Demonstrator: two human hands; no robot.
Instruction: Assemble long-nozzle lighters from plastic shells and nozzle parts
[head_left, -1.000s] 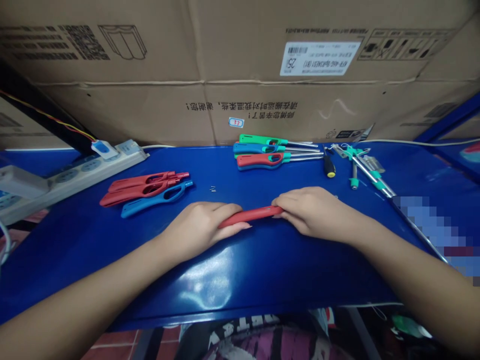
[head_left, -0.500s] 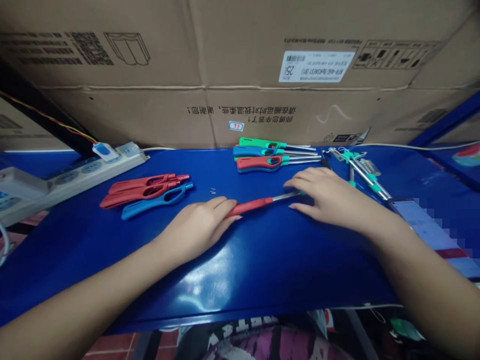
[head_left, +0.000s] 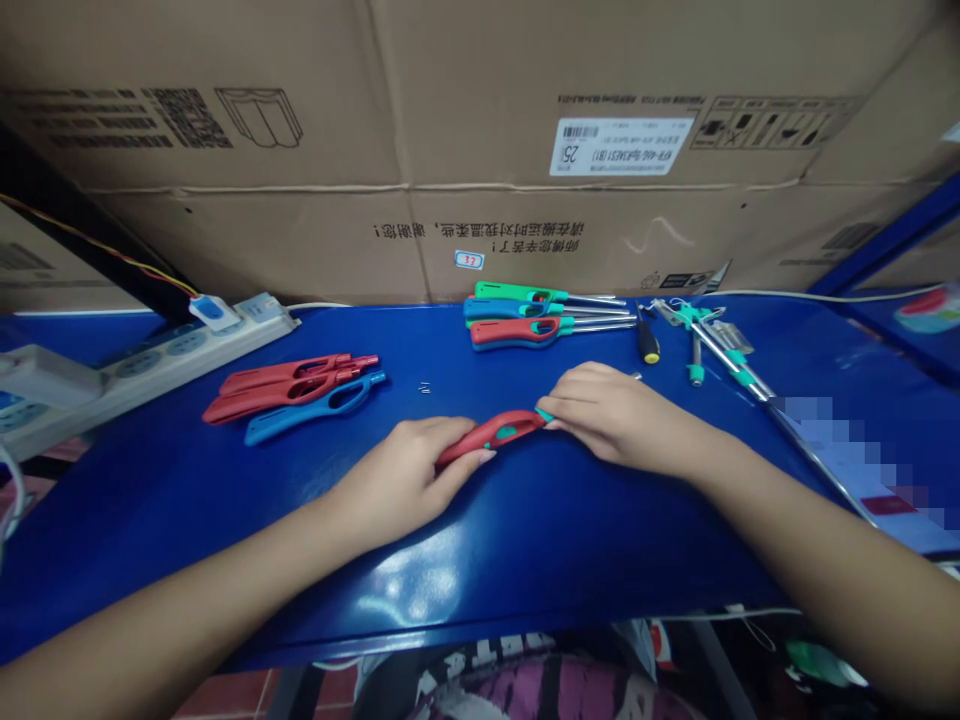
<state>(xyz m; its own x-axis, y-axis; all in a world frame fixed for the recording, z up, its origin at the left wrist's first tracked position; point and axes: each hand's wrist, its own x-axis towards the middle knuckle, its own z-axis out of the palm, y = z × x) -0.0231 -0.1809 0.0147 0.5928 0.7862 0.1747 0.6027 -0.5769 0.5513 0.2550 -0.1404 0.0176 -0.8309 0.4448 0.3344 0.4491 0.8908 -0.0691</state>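
Head view, red lighter: the red plastic lighter handle with a green trigger (head_left: 495,435) lies between the two hands, slanting slightly, its right end farther from the person.
Left hand: the left hand (head_left: 409,470) grips the handle's left end, fingers over the far side, thumb along the near side.
Right hand: the right hand (head_left: 607,415) pinches the green collar (head_left: 545,414) at the handle's right end between thumb and fingertips.
Carton writing: the brown cardboard carton (head_left: 300,240) carries upside-down Chinese print, including 谢谢您; its white paper label (head_left: 621,147) shows "25" and, upside down, what looks like "KFR-46G/BpR3AES1 (B1)".
Small sticker: the blue-bordered white sticker (head_left: 469,260) bears red marks resembling "33".
Blue table: the glossy blue tabletop (head_left: 562,540) stretches from the hands to its near edge, just before the person's printed clothing.
Left side: two red handles (head_left: 281,385) and a blue plastic handle (head_left: 311,408) lie near the white power strip (head_left: 139,365).
Far side: finished-looking lighters with metal tubes (head_left: 517,325) lie beside a black-and-yellow screwdriver (head_left: 647,340).
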